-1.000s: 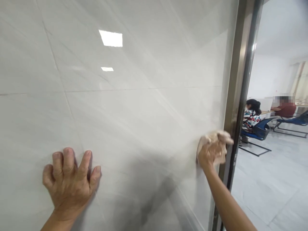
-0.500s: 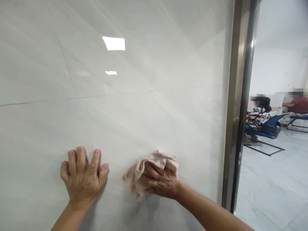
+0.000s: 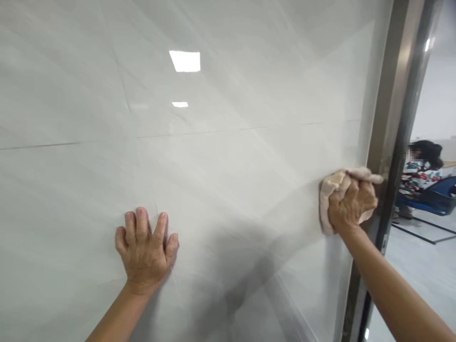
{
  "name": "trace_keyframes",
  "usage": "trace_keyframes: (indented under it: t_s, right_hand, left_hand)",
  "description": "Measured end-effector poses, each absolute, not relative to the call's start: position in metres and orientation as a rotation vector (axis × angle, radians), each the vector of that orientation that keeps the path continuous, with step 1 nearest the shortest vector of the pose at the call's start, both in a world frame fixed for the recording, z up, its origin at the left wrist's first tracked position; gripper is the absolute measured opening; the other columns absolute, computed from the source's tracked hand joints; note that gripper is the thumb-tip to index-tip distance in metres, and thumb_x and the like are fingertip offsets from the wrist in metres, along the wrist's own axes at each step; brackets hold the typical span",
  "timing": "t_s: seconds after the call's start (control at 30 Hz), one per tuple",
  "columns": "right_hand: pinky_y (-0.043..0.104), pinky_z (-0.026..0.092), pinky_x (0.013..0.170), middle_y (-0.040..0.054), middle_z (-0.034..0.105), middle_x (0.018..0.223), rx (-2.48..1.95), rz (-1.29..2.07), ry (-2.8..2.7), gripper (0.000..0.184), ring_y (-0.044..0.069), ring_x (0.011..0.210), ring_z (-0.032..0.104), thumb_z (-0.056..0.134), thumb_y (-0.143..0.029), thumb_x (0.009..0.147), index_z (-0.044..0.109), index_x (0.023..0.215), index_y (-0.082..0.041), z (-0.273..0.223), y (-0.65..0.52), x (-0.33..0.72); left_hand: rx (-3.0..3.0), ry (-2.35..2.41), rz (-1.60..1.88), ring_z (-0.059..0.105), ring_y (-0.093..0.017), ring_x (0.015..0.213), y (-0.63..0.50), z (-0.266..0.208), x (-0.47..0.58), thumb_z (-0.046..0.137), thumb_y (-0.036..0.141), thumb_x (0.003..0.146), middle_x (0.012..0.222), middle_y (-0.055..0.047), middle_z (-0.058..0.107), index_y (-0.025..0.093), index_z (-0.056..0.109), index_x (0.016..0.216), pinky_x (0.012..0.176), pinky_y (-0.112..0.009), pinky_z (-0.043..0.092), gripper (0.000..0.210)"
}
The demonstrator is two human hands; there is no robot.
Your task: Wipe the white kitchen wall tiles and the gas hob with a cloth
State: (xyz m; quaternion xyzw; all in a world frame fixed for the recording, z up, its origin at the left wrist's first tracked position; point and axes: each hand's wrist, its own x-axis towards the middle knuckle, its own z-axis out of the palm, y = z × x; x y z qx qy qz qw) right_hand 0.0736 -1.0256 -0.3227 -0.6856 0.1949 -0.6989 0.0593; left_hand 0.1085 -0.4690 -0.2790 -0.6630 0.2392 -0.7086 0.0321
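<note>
A glossy pale grey tiled wall (image 3: 221,180) with thin joint lines fills most of the view. My left hand (image 3: 146,254) lies against it at the lower left, fingers spread, holding nothing. At the right, my right hand (image 3: 351,204) presses a crumpled beige cloth (image 3: 329,190) to the wall, close to the metal door frame (image 3: 384,118). The cloth bunches around the fingers, and its upper right end overlaps the frame's edge. My fingertips are partly hidden in its folds.
Beyond the frame, a person (image 3: 422,166) in a patterned top sits on a blue chair (image 3: 438,197) with a dark metal base. A pale tiled floor (image 3: 413,285) stretches through the opening. Ceiling light reflections (image 3: 185,61) shine on the wall.
My right hand has carried the cloth right and upward, from the wall's lower middle to the door frame. The view has turned slightly left; my left hand keeps its spread pose on the wall.
</note>
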Motion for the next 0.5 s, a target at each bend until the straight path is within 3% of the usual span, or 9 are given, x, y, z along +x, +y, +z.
trace_keyframes:
  t_s: [0.1, 0.3, 0.4, 0.5]
  right_hand:
    - [0.074, 0.018, 0.12, 0.0202, 0.018, 0.169, -1.994, -2.017, 0.517, 0.07, 0.045, 0.154, 0.015, 0.037, -0.056, 0.105, 0.034, 0.163, -0.018, -0.244, -1.025, 0.073]
    - [0.074, 0.01, 0.12, 0.0194, 0.008, 0.171, -1.958, -1.889, 0.297, 0.062, 0.042, 0.155, 0.01, 0.047, -0.047, 0.111, 0.035, 0.162, -0.015, -0.086, -0.945, 0.074]
    - [0.075, 0.008, 0.12, 0.023, 0.006, 0.17, -2.088, -1.889, 0.163, 0.068, 0.043, 0.157, 0.003, 0.051, -0.05, 0.11, 0.036, 0.161, -0.009, -0.039, -0.874, 0.076]
    - [0.076, 0.005, 0.121, 0.0176, 0.008, 0.172, -2.207, -2.016, -0.138, 0.067, 0.044, 0.158, 0.003, 0.055, -0.051, 0.108, 0.037, 0.163, -0.017, -0.025, -0.797, 0.077]
  left_hand:
    - [-2.069, 0.705, -2.183, 0.021, -0.041, 0.163, -0.471, -0.282, 0.107, 0.062, 0.038, 0.097, 0.176, -0.017, 0.022, 0.023, 0.029, 0.167, 0.126, -0.06, 0.026, 0.078]
    - [-2.126, 0.644, -2.166, 0.017, -0.036, 0.165, -0.473, -0.287, 0.102, 0.064, 0.033, 0.098, 0.177, -0.015, 0.018, 0.027, 0.025, 0.168, 0.13, -0.057, 0.02, 0.08]
    - [-2.163, 0.628, -2.159, 0.014, -0.034, 0.166, -0.474, -0.288, 0.101, 0.061, 0.032, 0.1, 0.177, -0.013, 0.016, 0.028, 0.025, 0.168, 0.132, -0.056, 0.018, 0.078]
    - [-2.181, 0.65, -2.177, 0.013, -0.032, 0.166, -0.475, -0.29, 0.101, 0.06, 0.032, 0.101, 0.178, -0.012, 0.016, 0.029, 0.027, 0.167, 0.133, -0.054, 0.014, 0.074]
